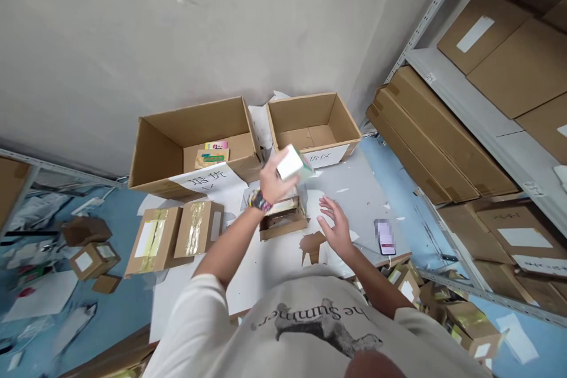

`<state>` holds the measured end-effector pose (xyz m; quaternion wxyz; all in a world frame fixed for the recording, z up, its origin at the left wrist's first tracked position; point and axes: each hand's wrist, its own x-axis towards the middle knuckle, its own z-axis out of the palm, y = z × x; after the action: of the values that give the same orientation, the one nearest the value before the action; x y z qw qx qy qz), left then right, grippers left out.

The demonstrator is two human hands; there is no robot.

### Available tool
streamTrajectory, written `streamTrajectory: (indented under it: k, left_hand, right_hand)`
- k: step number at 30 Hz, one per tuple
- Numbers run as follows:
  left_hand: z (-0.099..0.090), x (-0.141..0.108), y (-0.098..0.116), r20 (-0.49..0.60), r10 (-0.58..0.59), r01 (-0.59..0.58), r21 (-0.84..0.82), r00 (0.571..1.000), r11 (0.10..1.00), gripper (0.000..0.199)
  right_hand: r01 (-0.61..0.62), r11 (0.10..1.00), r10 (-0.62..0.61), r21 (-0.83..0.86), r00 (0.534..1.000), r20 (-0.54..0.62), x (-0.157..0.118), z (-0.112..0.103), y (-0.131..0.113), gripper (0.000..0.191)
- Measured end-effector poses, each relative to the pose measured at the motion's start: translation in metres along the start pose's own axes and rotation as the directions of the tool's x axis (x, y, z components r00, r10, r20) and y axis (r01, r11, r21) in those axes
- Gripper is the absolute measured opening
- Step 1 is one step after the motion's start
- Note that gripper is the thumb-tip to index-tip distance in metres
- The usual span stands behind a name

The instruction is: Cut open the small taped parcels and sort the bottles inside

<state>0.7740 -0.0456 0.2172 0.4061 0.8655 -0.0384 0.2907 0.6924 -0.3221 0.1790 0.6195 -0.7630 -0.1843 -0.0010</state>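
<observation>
My left hand (273, 180) grips a small white carton (290, 164) with a green edge, tilted in the air in front of the right-hand cardboard bin. Below it on the table lies an opened brown cardboard box (283, 225), its inside partly hidden by my hand. My right hand (335, 225) holds nothing; its fingers are apart, above the table to the right of the opened box. A torn piece of brown cardboard (312, 246) lies just left of my right hand.
Two open cardboard bins, left (195, 121) and right (314, 112), stand along the wall; small packets lie in the left one. Taped parcels (153, 239) sit at the table's left. A phone (384, 237) lies at right. Shelving (460, 94) with boxes rises beyond.
</observation>
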Motion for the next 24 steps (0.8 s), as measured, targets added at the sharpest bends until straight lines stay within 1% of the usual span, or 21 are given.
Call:
streamTrajectory:
  k: [1,2,3,4,5,7,9,11,14,16,18,20,21,22,23,24]
  left_hand:
    - [0.008,0.037,-0.015,-0.023,0.012,-0.011,0.025,1.000,1.000,0.086]
    - [0.016,0.069,-0.030,-0.019,0.011,-0.009,0.053,1.000,0.999,0.087]
    - [0.025,0.095,-0.044,-0.010,0.000,0.001,0.079,1.000,0.997,0.087]
    - [0.035,0.116,-0.057,0.018,-0.012,0.010,0.101,1.000,0.995,0.087]
    - [0.044,0.130,-0.069,0.057,-0.031,0.024,0.119,0.998,0.993,0.086]
    - [0.061,0.142,-0.088,0.159,-0.077,0.054,0.147,0.984,0.988,0.085]
    - [0.075,0.138,-0.103,0.263,-0.131,0.086,0.176,0.956,0.981,0.083]
    - [0.084,0.126,-0.114,0.345,-0.187,0.117,0.215,0.920,0.970,0.080]
    - [0.090,0.110,-0.123,0.414,-0.265,0.144,0.301,0.871,0.943,0.072]
    - [0.090,0.103,-0.126,0.470,-0.287,0.113,0.363,0.835,0.925,0.064]
    - [0.087,0.098,-0.125,0.544,-0.283,0.036,0.419,0.790,0.907,0.057]
    - [0.078,0.091,-0.121,0.607,-0.269,-0.045,0.450,0.748,0.892,0.060]
    - [0.072,0.085,-0.119,0.623,-0.257,-0.071,0.451,0.739,0.890,0.067]
    - [0.063,0.077,-0.116,0.625,-0.238,-0.081,0.438,0.743,0.895,0.076]
    - [0.053,0.066,-0.114,0.612,-0.213,-0.076,0.411,0.762,0.909,0.083]
    - [0.041,0.051,-0.112,0.575,-0.186,-0.053,0.373,0.796,0.926,0.086]
  right_hand:
    - [0.004,1.000,-0.004,-0.005,1.000,0.003,0.009,-0.001,0.003,0.053]
    - [0.011,1.000,-0.011,-0.009,1.000,0.014,0.015,-0.002,0.006,0.050]
    - [0.019,1.000,-0.018,-0.015,0.999,0.027,0.020,-0.004,0.010,0.048]
    - [0.024,0.999,-0.023,-0.021,0.999,0.041,0.023,-0.007,0.014,0.046]
    - [0.026,0.999,-0.024,-0.029,0.998,0.052,0.025,-0.010,0.019,0.045]
    - [0.014,0.999,-0.011,-0.047,0.998,0.059,0.030,-0.018,0.029,0.044]
    - [-0.006,0.998,0.010,-0.063,0.998,0.054,0.037,-0.025,0.038,0.043]
    - [-0.021,0.997,0.024,-0.072,0.998,0.054,0.047,-0.029,0.045,0.041]
    - [-0.024,0.998,0.028,-0.056,0.997,0.068,0.063,-0.026,0.049,0.040]
    - [-0.026,0.999,0.029,-0.035,0.997,0.078,0.071,-0.018,0.051,0.040]
    - [-0.033,0.999,0.034,-0.019,0.995,0.091,0.077,-0.008,0.055,0.040]
    - [-0.051,0.999,0.052,-0.013,0.993,0.105,0.078,0.005,0.063,0.039]
    - [-0.068,0.998,0.069,-0.015,0.991,0.111,0.077,0.011,0.069,0.039]
    - [-0.090,0.996,0.092,-0.020,0.989,0.116,0.075,0.016,0.076,0.039]
    - [-0.119,0.993,0.121,-0.030,0.985,0.121,0.071,0.022,0.084,0.040]
    - [-0.150,0.988,0.154,-0.044,0.980,0.129,0.067,0.027,0.094,0.041]
